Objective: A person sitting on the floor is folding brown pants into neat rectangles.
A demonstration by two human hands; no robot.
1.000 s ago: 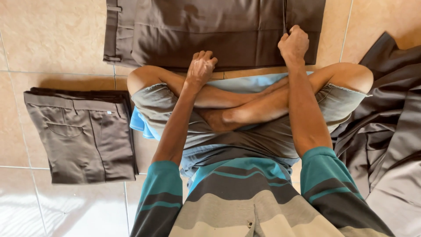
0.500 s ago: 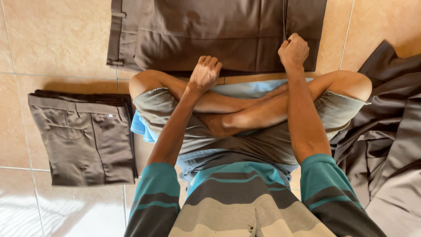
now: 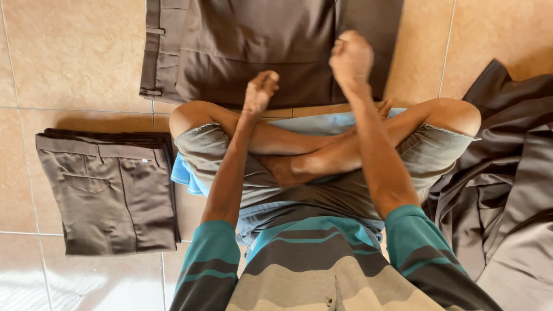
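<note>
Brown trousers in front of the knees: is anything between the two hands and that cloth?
Nothing visible. The left hand and right hand, both closed into fists, sit right over the brown trousers spread on the tiled floor. Whether they grip the cloth cannot be told.

Person sits cross-legged on tiled floor (image 3: 75,63). Spread trousers (image 3: 259,46) lie ahead of the knees, both fists over their near edge. Folded trousers (image 3: 109,190) lie left of the legs. Loose cloth heap (image 3: 507,190) lies right. Cushion (image 3: 184,173) under legs.
</note>
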